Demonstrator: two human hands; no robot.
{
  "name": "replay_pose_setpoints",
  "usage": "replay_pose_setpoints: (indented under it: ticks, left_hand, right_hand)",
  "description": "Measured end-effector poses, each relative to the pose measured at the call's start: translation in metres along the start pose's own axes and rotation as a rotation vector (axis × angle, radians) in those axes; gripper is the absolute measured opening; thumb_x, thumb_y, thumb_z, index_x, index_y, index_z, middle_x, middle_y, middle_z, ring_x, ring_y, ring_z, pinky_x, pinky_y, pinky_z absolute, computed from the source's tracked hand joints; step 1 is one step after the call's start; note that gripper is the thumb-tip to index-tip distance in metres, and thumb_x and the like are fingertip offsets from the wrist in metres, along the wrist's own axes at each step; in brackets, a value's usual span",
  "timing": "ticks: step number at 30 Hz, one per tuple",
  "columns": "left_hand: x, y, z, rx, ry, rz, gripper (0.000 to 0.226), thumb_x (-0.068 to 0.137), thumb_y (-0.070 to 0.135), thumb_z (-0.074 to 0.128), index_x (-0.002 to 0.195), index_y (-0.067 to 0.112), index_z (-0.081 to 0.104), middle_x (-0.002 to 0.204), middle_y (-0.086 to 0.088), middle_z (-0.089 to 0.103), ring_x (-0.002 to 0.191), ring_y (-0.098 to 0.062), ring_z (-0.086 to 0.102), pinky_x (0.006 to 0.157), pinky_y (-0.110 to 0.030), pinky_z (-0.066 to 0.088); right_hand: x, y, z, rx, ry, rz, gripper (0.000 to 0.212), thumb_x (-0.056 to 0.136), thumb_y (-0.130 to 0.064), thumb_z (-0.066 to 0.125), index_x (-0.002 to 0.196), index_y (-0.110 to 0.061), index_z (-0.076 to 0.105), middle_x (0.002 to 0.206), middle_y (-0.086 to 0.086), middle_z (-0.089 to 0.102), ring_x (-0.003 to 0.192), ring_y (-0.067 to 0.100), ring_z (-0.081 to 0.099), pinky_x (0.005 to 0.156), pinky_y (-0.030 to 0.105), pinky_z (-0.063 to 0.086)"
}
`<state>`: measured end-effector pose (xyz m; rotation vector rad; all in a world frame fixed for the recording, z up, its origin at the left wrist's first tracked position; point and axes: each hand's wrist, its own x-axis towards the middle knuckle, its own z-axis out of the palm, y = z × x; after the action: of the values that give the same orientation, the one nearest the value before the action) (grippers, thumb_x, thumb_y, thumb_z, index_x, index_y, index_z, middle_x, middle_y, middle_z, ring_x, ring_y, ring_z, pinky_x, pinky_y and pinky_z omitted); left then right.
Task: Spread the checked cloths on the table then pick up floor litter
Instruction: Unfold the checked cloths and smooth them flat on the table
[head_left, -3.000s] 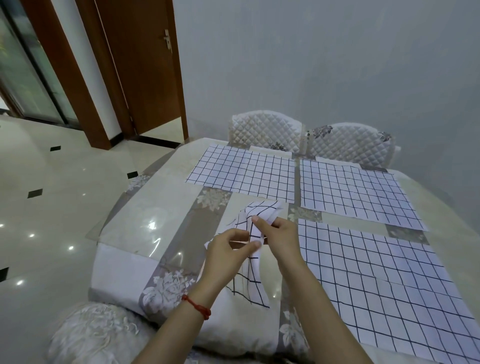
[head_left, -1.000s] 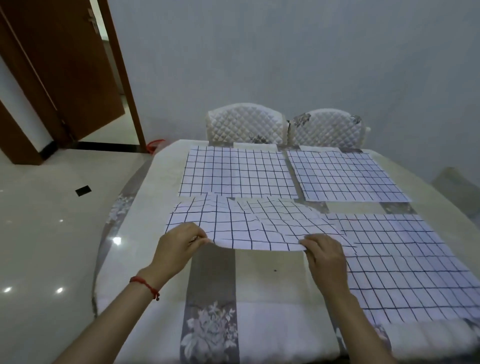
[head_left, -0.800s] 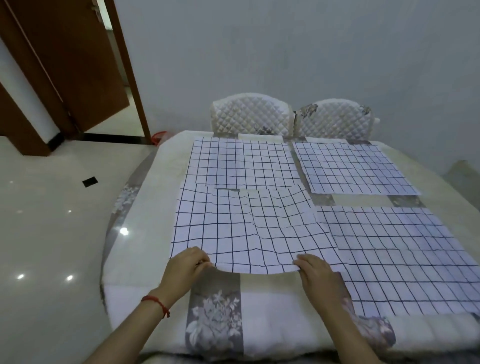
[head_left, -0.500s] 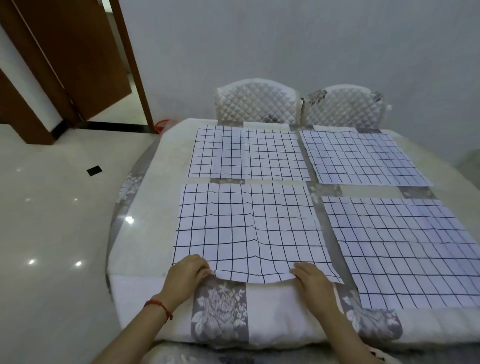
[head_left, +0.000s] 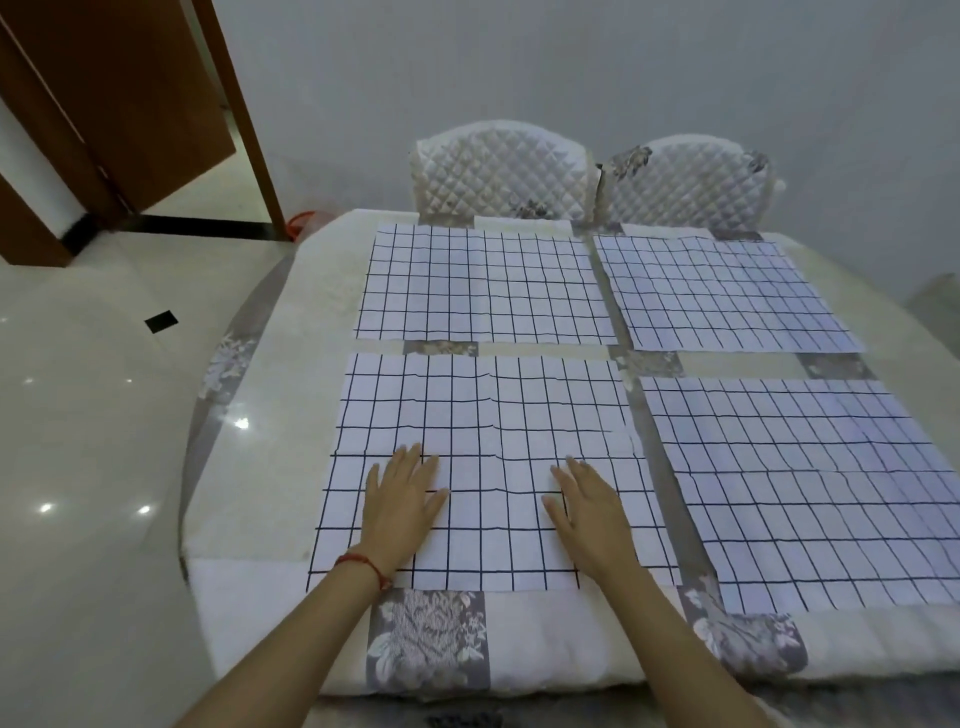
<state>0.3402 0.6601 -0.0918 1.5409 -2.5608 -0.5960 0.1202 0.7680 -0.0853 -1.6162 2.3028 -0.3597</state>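
Both the left hand (head_left: 401, 501) and right hand (head_left: 589, 506) lie flat, fingers straight, gripping nothing, pressing the last checked cloth (head_left: 478, 447) at lower centre smooth on the table (head_left: 260, 499); next likely comes the floor litter.

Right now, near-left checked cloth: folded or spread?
Spread. The near-left checked cloth lies flat; left hand and right hand press it.

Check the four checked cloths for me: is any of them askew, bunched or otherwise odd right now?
Nothing serious. The near-left cloth lies flat under the left hand and right hand, with only faint creases across its middle. The near-right cloth, far-left cloth and far-right cloth lie flat in a tidy grid on the table.
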Motion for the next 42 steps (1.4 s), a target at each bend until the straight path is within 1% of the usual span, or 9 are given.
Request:
replay_pose_setpoints:
  ticks: [3,8,13,20,24,27,29,38,42]
  left_hand:
    - [0.009,-0.009,0.014,0.09,-0.041,-0.071,0.104,0.063,0.079,-0.022,0.149,0.025,0.004,0.159,-0.001,-0.006,0.147,-0.021,-0.009,0.115,-0.047,-0.01]
    - [-0.002,-0.023,0.034,0.1,0.009,-0.085,0.096,0.064,0.077,-0.026,0.144,0.027,-0.007,0.157,-0.001,-0.006,0.141,-0.015,-0.015,0.107,-0.037,-0.028]
    - [-0.017,-0.026,0.037,0.156,0.017,-0.089,0.075,0.088,0.066,0.001,0.146,0.023,0.022,0.155,-0.006,0.02,0.143,-0.025,0.018,0.112,-0.038,-0.014]
    - [-0.025,-0.027,0.041,0.14,-0.007,-0.101,0.079,0.083,0.07,-0.006,0.147,0.027,0.014,0.157,-0.001,0.011,0.144,-0.023,0.006,0.112,-0.041,-0.013]
    - [-0.023,-0.029,0.035,0.067,0.001,-0.135,0.095,0.073,0.076,-0.013,0.148,0.024,0.014,0.158,0.0,0.0,0.146,-0.021,-0.002,0.115,-0.042,-0.011]
    - [-0.021,-0.038,0.016,0.011,0.145,-0.304,0.068,0.087,0.055,0.032,0.137,0.01,0.041,0.151,-0.016,0.029,0.141,-0.035,0.025,0.113,-0.054,0.018]
    - [-0.02,-0.046,0.003,-0.023,0.191,-0.419,0.052,0.086,0.032,0.056,0.129,0.004,0.047,0.145,-0.023,0.036,0.135,-0.04,0.032,0.108,-0.057,0.03]
    - [-0.005,-0.039,-0.027,-0.245,0.082,-0.755,0.05,0.083,0.021,0.066,0.12,-0.002,0.042,0.126,-0.027,0.036,0.108,-0.042,0.045,0.074,-0.044,0.043]
    - [-0.007,-0.045,-0.026,-0.427,0.129,-0.789,0.052,0.083,0.016,0.066,0.123,-0.007,0.042,0.123,-0.03,0.049,0.106,-0.045,0.053,0.081,-0.044,0.045]
  right_hand:
    - [0.014,0.006,0.014,-0.091,-0.052,0.035,0.1,0.065,-0.077,-0.022,0.148,-0.027,0.002,0.158,-0.002,-0.006,0.145,0.014,-0.011,0.117,0.037,-0.007]
    - [0.006,0.024,0.033,-0.124,-0.072,0.089,0.086,0.064,-0.074,-0.027,0.139,-0.033,-0.017,0.152,-0.009,-0.022,0.141,0.01,-0.021,0.114,0.034,-0.018]
    - [-0.005,0.028,0.035,-0.147,-0.053,0.077,0.082,0.069,-0.073,-0.024,0.141,-0.034,-0.013,0.152,-0.008,-0.019,0.141,0.012,-0.02,0.105,0.026,-0.029]
    - [-0.019,0.029,0.033,-0.131,-0.057,0.06,0.08,0.073,-0.073,-0.019,0.143,-0.035,-0.011,0.152,-0.01,-0.019,0.143,0.013,-0.019,0.105,0.023,-0.032]
    - [-0.017,0.025,0.024,-0.067,-0.064,0.094,0.081,0.078,-0.069,-0.002,0.147,-0.028,0.008,0.155,-0.009,-0.005,0.146,0.014,-0.006,0.116,0.033,-0.013]
    - [-0.01,0.032,0.01,0.034,0.136,0.237,0.057,0.087,-0.044,0.035,0.13,-0.011,0.05,0.144,0.011,0.042,0.135,0.028,0.036,0.112,0.044,0.026]
    - [-0.005,0.038,-0.003,0.098,0.204,0.398,0.037,0.088,-0.021,0.051,0.122,-0.007,0.055,0.135,0.017,0.049,0.122,0.034,0.047,0.102,0.045,0.04]
    - [0.003,0.045,-0.023,0.111,0.072,0.695,0.052,0.089,-0.025,0.056,0.132,-0.002,0.039,0.131,0.024,0.035,0.117,0.038,0.038,0.094,0.044,0.041]
    - [0.003,0.047,-0.032,0.309,0.084,0.772,0.053,0.086,-0.021,0.063,0.124,0.008,0.04,0.118,0.029,0.052,0.098,0.037,0.055,0.077,0.038,0.047]
